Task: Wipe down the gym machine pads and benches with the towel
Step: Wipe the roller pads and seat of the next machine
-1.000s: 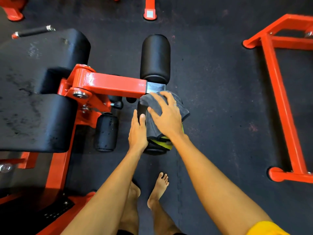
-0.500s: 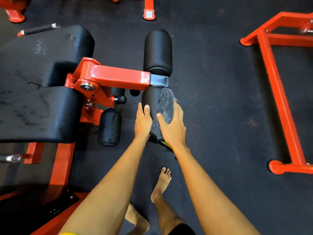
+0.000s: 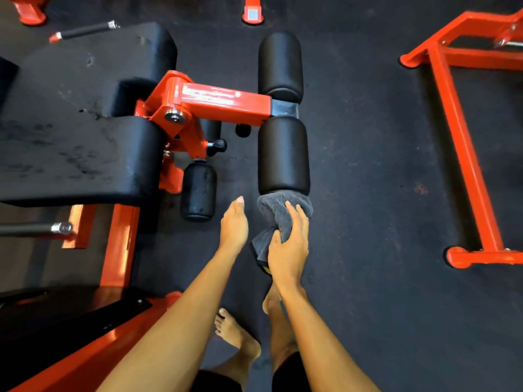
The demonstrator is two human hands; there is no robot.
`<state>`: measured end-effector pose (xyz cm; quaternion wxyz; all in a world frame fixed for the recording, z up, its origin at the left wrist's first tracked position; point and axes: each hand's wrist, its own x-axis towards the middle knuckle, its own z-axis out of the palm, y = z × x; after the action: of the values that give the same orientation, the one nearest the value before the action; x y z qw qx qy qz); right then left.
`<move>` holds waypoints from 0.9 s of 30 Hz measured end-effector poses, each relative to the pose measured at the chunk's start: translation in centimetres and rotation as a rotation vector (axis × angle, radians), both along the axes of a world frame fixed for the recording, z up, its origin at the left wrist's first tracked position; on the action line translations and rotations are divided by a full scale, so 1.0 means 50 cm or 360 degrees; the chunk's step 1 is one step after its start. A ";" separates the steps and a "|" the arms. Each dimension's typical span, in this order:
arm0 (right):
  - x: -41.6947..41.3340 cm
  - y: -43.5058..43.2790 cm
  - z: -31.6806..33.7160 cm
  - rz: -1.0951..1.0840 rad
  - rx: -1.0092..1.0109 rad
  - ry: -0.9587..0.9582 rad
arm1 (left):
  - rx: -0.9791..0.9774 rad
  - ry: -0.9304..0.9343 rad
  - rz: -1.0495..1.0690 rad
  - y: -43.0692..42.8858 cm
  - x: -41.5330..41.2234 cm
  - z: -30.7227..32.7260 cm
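Note:
A grey towel [image 3: 276, 215] is bunched against the near end of the black roller pad [image 3: 283, 154]. My right hand [image 3: 288, 244] grips the towel, fingers curled round it. My left hand [image 3: 234, 224] hovers just left of the towel with straight fingers, holding nothing and off the pad. A second roller pad [image 3: 280, 65] sits beyond the orange arm [image 3: 223, 101]. The large black bench pads [image 3: 76, 154] lie at the left. A small lower roller [image 3: 198, 190] hangs under the bench.
Orange frame of another machine [image 3: 464, 148] stands at the right on the dark rubber floor [image 3: 368, 193]. My bare feet [image 3: 237, 332] are below the hands. The orange base rail [image 3: 119, 244] and a steel bar [image 3: 36, 229] are at the lower left.
My right hand has drawn the towel down the near roller pad to its end. My left hand has come off the pad and now hangs beside it.

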<state>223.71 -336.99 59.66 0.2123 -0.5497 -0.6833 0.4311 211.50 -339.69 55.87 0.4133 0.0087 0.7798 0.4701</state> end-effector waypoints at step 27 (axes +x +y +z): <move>-0.319 0.023 -0.315 0.0537 -0.0672 -0.0182 | -0.0377 0.0079 0.0177 -0.092 -0.303 -0.244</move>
<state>207.77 -335.85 43.93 -0.0209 -0.4837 -0.6710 0.5615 196.35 -344.30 43.69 0.3655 -0.0718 0.8390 0.3967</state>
